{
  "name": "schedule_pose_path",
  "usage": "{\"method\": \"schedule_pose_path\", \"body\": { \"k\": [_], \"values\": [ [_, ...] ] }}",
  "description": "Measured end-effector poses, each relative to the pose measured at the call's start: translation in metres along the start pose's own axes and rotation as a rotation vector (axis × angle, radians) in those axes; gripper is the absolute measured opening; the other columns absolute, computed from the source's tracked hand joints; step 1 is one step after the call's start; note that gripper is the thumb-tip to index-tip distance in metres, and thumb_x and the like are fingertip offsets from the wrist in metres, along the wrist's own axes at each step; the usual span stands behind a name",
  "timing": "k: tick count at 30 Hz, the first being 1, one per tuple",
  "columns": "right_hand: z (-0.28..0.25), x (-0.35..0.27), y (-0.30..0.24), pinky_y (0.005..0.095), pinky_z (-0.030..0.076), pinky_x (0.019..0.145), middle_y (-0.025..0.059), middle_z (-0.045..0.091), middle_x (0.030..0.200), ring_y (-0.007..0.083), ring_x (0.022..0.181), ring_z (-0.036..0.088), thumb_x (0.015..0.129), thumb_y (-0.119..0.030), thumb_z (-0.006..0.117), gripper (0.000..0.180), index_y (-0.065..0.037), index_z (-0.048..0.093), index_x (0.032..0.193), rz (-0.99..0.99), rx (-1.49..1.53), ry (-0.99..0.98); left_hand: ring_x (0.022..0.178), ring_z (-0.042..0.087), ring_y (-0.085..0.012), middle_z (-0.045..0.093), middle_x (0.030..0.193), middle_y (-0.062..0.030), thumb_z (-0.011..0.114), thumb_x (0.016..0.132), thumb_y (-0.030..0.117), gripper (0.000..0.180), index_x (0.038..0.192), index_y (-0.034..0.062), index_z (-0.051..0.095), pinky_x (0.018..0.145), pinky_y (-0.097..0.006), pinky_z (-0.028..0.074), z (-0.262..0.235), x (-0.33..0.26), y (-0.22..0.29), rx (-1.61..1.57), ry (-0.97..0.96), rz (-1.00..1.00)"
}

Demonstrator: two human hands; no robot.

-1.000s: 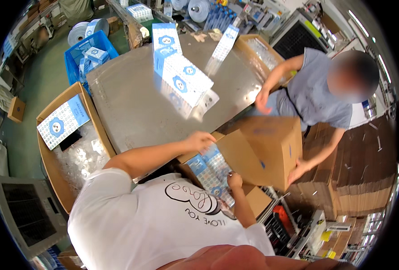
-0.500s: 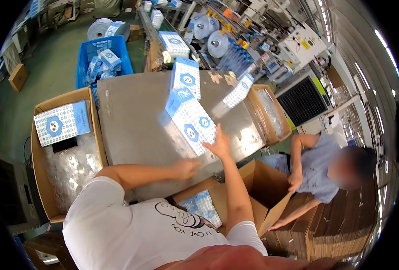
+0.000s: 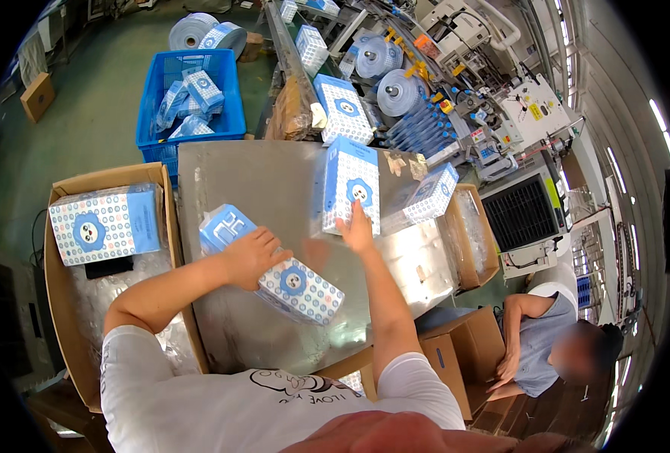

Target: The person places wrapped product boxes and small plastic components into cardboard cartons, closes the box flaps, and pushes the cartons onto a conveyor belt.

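My left hand (image 3: pixel 253 257) lies over the middle of a blue-and-white plastic-wrapped pack (image 3: pixel 311 291), its fingers curled over the edge. That pack rests slantwise on the left part of the metal table (image 3: pixel 229 162). My right hand (image 3: pixel 357 228) reaches to a second, similar pack (image 3: pixel 354 170) with a cartoon face; its fingers are apart and touch the lower front. A third pack (image 3: pixel 429 198) lies on the right of the table. Farther back, another pack (image 3: pixel 345 108) sits at the end of the conveyor (image 3: pixel 289 57).
On the left is a carton (image 3: pixel 108 176) holding a patterned pack and clear plastic. A blue crate (image 3: pixel 191 140) of packs stands behind it. Another carton (image 3: pixel 480 238) adjoins the table's right edge. A co-worker (image 3: pixel 535 340) handles an open cardboard box (image 3: pixel 474 340) at lower right.
The pack from the middle of the table is now farther left, under my left hand. My right hand has moved off it to the pack behind. The view has shifted.
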State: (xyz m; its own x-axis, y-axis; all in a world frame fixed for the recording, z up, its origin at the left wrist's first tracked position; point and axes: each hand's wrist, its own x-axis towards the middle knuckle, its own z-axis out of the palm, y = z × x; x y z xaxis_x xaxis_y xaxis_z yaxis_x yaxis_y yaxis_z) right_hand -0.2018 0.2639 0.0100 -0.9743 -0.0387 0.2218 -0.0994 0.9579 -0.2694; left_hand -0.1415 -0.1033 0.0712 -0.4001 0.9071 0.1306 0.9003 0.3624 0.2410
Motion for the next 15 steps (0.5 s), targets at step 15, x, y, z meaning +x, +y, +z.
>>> {"method": "schedule_pose_path", "body": {
  "k": [15],
  "values": [
    [-0.035,-0.216,0.075,0.0371,0.046,0.078,0.0146,0.064,0.088,0.0253,0.089,0.058,0.09,-0.014,0.067,0.022,0.002,0.058,0.079,0.589,0.129,0.066,0.112,0.05,-0.0286,0.055,0.114,-0.0122,0.082,0.063,0.038,0.09,0.138,0.007,0.044,0.102,-0.04,0.032,0.029,-0.008,0.074,0.035,0.013,0.244]
  ]
}}
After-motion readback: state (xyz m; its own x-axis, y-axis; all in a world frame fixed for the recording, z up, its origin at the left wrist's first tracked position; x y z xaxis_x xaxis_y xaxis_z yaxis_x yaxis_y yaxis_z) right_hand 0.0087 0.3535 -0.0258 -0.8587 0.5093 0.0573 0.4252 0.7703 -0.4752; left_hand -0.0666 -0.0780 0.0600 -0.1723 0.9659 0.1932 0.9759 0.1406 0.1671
